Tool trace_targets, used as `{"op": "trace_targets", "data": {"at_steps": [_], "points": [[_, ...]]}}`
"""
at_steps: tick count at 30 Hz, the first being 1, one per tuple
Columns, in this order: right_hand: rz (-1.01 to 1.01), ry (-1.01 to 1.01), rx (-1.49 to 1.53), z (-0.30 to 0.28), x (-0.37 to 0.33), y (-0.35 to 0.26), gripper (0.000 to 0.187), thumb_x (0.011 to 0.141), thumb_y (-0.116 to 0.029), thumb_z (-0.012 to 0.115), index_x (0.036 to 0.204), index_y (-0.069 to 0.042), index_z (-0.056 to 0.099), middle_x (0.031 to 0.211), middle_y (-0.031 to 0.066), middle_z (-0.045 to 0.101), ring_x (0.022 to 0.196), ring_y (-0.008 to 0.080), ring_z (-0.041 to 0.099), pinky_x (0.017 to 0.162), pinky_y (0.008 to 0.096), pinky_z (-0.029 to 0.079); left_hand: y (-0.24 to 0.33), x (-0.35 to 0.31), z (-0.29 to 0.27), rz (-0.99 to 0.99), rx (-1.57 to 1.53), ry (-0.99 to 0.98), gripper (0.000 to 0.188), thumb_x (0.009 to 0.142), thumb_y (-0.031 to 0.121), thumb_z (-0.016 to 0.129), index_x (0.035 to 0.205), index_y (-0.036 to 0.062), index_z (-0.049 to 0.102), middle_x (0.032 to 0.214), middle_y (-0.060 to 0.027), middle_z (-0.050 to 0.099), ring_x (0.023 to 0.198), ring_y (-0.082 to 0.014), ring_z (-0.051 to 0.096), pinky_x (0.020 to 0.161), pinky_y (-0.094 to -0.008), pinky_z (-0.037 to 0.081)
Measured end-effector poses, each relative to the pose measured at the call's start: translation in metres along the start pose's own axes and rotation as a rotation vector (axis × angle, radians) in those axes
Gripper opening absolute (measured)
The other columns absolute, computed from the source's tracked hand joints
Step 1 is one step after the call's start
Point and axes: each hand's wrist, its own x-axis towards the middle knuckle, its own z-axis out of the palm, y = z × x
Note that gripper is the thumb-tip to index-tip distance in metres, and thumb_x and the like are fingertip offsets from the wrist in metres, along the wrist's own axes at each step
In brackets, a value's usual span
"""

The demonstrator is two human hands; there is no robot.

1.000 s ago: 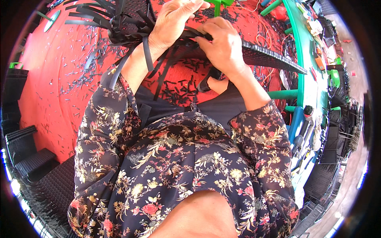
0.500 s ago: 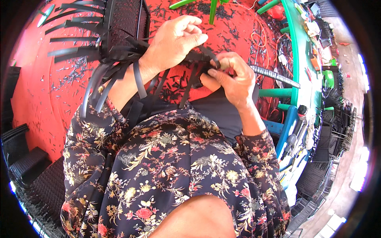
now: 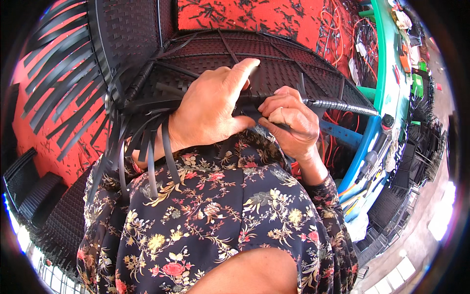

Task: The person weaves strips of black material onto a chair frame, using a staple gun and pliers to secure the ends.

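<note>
The black woven frame (image 3: 210, 61) is set close before the body, probably for reach; a rim strip (image 3: 250, 102) is seemingly pinched by the right hand (image 3: 293, 120), the left hand (image 3: 208, 109) held fingers apart

Red flr (image 3: 46, 147), grn tbl (image 3: 382, 54) on R.

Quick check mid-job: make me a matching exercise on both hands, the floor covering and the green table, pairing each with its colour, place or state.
1. Left hand
2. Right hand
3. Floor covering
4. Green table

A. Red, strewn with black scraps
B. Fingers curled at the black woven panel's near rim
C. At the picture's right, beyond the panel
D. Black strips hanging by its wrist

Pairs: 1-D, 2-B, 3-A, 4-C
</note>
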Motion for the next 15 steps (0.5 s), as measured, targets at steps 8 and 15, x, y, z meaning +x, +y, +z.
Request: {"op": "trace_targets", "data": {"at_steps": [8, 15], "points": [[0.016, -0.006, 0.072, 0.001, 0.0, 0.0, 0.021, 0.065, 0.003, 0.075, 0.076, -0.003, 0.059, 0.076, 0.0077, 0.062, 0.074, 0.0264, 0.061, 0.072, 0.0365, 0.051, 0.001, -0.003, 0.016, 0.062, 0.088, 0.089, 0.071, 0.063, -0.007, 0.07, 0.129, 0.0005, 0.047, 0.089, -0.0127, 0.059, 0.08, -0.0297, 0.058, 0.072, -0.0367, 0.048], [-0.078, 0.049, 0.03, 0.004, 0.007, 0.003, 0.018, 0.065, 0.007, 0.07, 0.074, -0.001, 0.058, 0.075, 0.0088, 0.061, 0.069, 0.0258, 0.061, 0.066, 0.0368, 0.051, 0.003, -0.004, 0.012, 0.135, 0.333, -0.054, 0.053, 0.071, 0.0, 0.063, 0.123, 0.0011, 0.052, 0.087, -0.0115, 0.057, 0.083, -0.0297, 0.057, 0.072, -0.0373, 0.047]]}}
